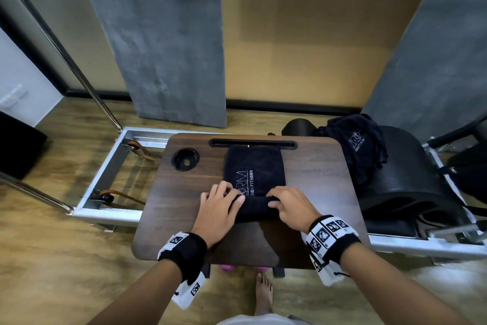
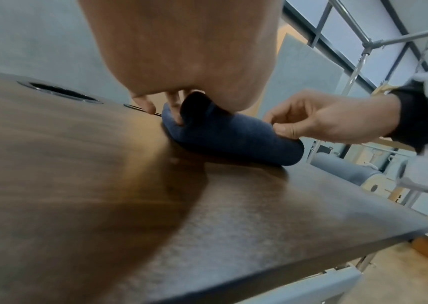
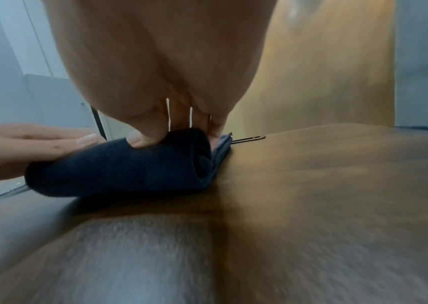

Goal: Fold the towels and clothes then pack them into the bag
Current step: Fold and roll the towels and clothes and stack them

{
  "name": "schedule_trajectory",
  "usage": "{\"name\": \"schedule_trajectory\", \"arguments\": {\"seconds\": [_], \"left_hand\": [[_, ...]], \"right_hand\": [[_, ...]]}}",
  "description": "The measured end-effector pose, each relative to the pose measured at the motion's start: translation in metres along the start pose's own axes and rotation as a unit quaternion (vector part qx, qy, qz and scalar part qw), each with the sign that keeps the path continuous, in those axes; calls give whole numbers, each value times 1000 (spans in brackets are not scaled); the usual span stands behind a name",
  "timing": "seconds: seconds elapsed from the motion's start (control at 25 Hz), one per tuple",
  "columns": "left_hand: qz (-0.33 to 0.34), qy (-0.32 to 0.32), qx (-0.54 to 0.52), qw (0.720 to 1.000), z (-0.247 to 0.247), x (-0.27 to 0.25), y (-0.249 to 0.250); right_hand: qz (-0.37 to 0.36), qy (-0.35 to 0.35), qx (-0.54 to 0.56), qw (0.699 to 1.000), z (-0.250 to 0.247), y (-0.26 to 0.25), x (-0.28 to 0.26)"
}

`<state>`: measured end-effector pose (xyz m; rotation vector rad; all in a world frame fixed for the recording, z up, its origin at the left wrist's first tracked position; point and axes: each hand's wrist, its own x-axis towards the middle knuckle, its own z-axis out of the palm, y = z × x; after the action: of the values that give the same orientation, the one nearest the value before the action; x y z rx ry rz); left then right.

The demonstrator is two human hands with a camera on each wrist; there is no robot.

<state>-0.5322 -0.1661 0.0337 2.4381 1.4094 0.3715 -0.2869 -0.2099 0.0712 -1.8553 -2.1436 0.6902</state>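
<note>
A dark navy towel [image 1: 254, 166] with a pale logo lies lengthwise on the brown lap table [image 1: 316, 172], its near end wound into a roll [image 1: 253, 206]. My left hand [image 1: 221, 203] grips the roll's left end, fingers curled over the top and thumb on the near side. At the right end, my right hand [image 1: 287, 206] pinches the roll. The left wrist view shows the towel roll [image 2: 228, 139] between my left hand [image 2: 176, 111] and right hand [image 2: 311, 121]. In the right wrist view my right hand [image 3: 176, 131] has its thumb pressed into the roll [image 3: 119, 168].
A black fabric item with a logo [image 1: 355, 148], bag or garment I cannot tell, lies on a black padded barrel [image 1: 411, 187] at the right. The table has a cup hole [image 1: 185, 158] and a slot [image 1: 253, 143]. A metal frame [image 1: 110, 174] sits on the floor to the left.
</note>
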Motion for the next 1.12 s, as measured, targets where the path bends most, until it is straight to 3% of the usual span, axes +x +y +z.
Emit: {"name": "schedule_trajectory", "arguments": {"seconds": [0.16, 0.28, 0.36, 0.48, 0.6, 0.72, 0.84, 1.0, 1.12], "left_hand": [[30, -26, -45, 998, -8, 5, -12], [11, -24, -93, 995, -10, 18, -15], [-31, -27, -131, 991, -9, 27, -16], [-127, -72, -194, 970, -8, 39, -17], [-177, -95, -234, 951, -7, 48, -18], [-206, -56, -249, 945, -9, 56, -14], [-189, 7, -253, 949, -11, 58, -8], [-151, 0, -218, 964, -16, 59, -3], [-165, 12, -207, 964, -17, 69, -2]], "right_hand": [[69, 0, 72, 995, -6, 7, 16], [43, 38, 99, 993, -6, 13, 23], [23, 55, 108, 992, -8, 17, 23], [23, -9, 76, 997, -8, 30, 23], [19, -17, 98, 995, -12, 38, 27], [62, -10, 239, 969, -22, 42, 34], [84, 12, 283, 955, -24, 44, 44], [124, 92, 283, 946, -23, 42, 59], [127, 75, 355, 923, -24, 46, 59]]}}
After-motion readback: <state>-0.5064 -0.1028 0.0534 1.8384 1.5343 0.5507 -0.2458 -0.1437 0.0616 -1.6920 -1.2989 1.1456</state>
